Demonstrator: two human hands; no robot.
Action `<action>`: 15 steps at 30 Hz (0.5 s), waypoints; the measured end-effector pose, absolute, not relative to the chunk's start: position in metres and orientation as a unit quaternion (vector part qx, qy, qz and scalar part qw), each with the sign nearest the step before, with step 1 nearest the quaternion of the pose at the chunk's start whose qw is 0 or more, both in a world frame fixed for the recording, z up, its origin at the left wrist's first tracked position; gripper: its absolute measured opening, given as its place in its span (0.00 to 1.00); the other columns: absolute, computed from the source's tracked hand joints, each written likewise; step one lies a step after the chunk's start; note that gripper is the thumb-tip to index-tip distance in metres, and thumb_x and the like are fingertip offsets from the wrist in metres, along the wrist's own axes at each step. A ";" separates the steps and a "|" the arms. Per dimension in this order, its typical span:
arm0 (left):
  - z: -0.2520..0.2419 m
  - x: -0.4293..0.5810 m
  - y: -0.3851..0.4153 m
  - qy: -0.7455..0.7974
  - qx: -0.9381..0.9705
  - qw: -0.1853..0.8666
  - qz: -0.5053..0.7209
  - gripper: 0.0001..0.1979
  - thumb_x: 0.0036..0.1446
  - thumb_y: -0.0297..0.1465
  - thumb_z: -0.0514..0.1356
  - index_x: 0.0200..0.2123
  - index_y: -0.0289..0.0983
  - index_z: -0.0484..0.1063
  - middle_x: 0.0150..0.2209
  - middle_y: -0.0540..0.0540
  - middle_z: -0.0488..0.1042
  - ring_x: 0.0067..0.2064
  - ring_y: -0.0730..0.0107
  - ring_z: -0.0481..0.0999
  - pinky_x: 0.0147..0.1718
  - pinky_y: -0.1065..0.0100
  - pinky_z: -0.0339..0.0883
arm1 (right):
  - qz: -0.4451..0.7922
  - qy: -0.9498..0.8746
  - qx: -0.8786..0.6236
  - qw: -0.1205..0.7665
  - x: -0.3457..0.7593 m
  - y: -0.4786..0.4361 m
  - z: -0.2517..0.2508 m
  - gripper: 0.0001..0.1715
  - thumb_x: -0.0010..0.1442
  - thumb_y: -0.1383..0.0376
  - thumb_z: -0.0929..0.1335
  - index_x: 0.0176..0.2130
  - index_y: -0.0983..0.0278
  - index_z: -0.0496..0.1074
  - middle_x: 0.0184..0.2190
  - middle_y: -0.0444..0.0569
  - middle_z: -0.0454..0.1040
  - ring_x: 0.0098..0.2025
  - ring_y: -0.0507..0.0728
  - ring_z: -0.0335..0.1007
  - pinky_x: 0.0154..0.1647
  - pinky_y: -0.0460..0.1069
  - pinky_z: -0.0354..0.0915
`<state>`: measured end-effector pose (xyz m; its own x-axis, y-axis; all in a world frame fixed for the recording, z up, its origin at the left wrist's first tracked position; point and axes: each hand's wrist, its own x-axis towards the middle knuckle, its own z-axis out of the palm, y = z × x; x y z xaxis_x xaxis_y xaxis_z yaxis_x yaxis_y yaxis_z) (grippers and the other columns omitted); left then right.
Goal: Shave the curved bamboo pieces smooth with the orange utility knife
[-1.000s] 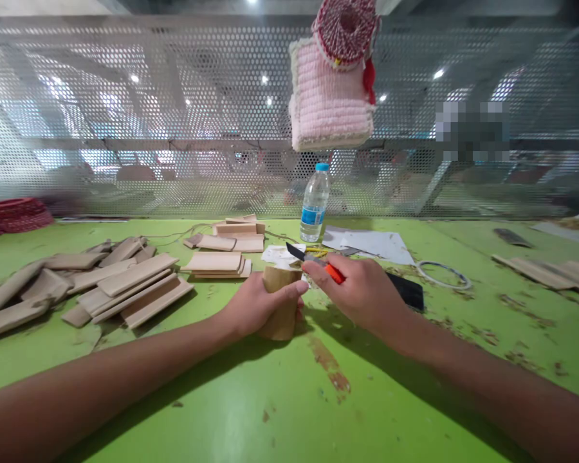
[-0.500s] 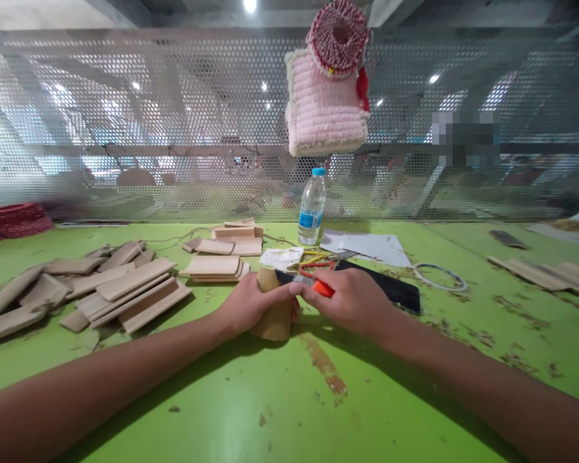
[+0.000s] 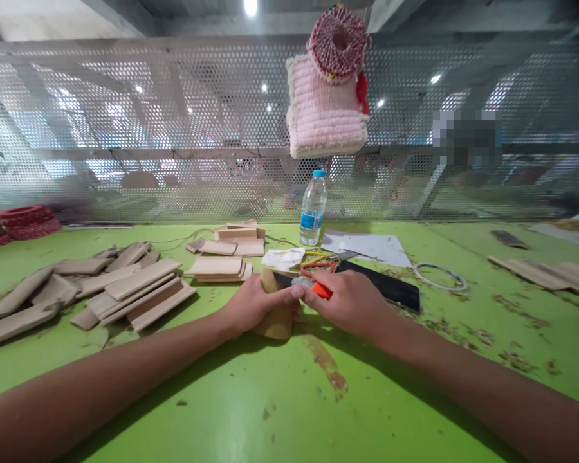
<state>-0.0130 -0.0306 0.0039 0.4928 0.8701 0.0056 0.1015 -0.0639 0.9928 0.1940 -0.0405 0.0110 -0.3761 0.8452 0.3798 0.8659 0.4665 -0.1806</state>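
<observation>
My left hand (image 3: 251, 307) is closed round a curved tan piece of what looks like bamboo (image 3: 276, 323), held upright just over the green table. In my right hand (image 3: 350, 302) is a knife (image 3: 322, 290) with an orange handle, its dark blade lying across the upper part of the piece. Both thumbs meet at the base of the blade. The fingers behind the piece are mostly hidden. Behind my right hand lie a black flat object (image 3: 390, 283) and red-handled and yellow-handled tools (image 3: 318, 260).
Curved tan pieces lie in a loose pile (image 3: 139, 289) at left and a small stack (image 3: 219, 267) in the middle. A water bottle (image 3: 312, 212) stands behind, near white paper (image 3: 367, 247). A white ring (image 3: 440, 276) and shavings (image 3: 477, 334) are at right. A perforated metal screen (image 3: 197, 128) closes the back.
The view has shifted slightly. The blade lies at a slightly different angle against the tan piece; both hands keep their grip.
</observation>
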 end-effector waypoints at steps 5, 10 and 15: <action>0.003 -0.007 -0.038 0.375 0.601 0.607 0.360 0.22 0.55 0.48 0.66 0.32 0.33 0.74 0.28 0.42 0.79 0.29 0.63 0.79 0.32 0.62 0.75 | -0.013 -0.781 -0.560 0.276 0.193 -0.040 0.015 0.34 0.67 0.41 0.56 0.24 0.61 0.63 0.18 0.42 0.60 0.21 0.51 0.51 0.26 0.48 0.42; -0.001 -0.009 -0.037 0.356 0.590 0.630 0.358 0.22 0.52 0.47 0.68 0.32 0.32 0.75 0.29 0.40 0.79 0.30 0.62 0.80 0.33 0.62 0.76 | 0.021 -0.814 -0.523 0.250 0.193 -0.043 0.013 0.33 0.67 0.42 0.56 0.24 0.62 0.63 0.17 0.41 0.59 0.20 0.50 0.51 0.25 0.48 0.42; 0.001 -0.013 -0.034 0.331 0.624 0.619 0.344 0.19 0.52 0.45 0.69 0.31 0.33 0.77 0.29 0.43 0.79 0.30 0.65 0.79 0.34 0.66 0.74 | 0.019 -0.846 -0.489 0.214 0.196 -0.041 0.009 0.32 0.66 0.42 0.57 0.25 0.62 0.64 0.17 0.41 0.60 0.21 0.50 0.51 0.25 0.48 0.41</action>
<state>-0.0131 -0.0341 0.0006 0.5443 0.8387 0.0195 -0.0129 -0.0149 0.9998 0.1960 -0.0413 0.0094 -0.4308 0.8342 0.3443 0.8182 0.5220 -0.2411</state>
